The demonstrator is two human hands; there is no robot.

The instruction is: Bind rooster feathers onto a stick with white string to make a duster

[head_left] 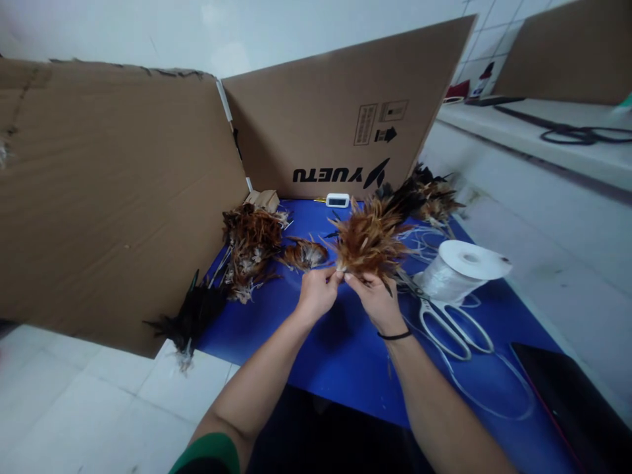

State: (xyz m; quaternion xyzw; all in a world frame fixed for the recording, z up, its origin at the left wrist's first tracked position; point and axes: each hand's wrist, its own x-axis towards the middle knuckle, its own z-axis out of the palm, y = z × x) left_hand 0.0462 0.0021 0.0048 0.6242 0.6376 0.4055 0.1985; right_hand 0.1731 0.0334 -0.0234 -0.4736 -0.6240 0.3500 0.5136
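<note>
Pinching the pale base of a brown feather bundle (pixel 372 236) between thumb and bent forefinger of the left hand (pixel 316 292), just right of the frame's centre. Gripping the same base with the right hand (pixel 379 304), thumb-first, with other fingers mostly hidden. Angled inward from the frame's lower edge with both forearms (pixel 266 375), over a blue table (pixel 340 378).

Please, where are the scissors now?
In the head view, the scissors lie right of the right hand, beside the white spool, on the blue table.
</note>
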